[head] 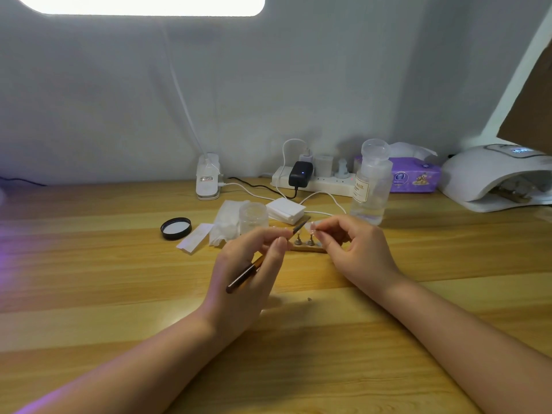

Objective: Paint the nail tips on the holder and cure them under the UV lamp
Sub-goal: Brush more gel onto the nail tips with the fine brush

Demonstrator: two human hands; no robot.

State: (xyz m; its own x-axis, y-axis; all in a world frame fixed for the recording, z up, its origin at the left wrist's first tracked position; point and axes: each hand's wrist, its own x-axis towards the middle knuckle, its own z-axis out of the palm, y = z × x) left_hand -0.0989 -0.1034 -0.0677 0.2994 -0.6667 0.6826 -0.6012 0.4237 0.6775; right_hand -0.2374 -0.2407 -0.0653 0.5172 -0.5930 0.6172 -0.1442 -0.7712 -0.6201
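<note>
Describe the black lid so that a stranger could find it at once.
Start at the wooden table and look left of the small clear jar. The black lid lies flat there, beside a white paper strip. It is the only round black thing among white and clear ones.

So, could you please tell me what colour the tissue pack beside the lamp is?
The tissue pack is purple, seen in the head view.
</note>
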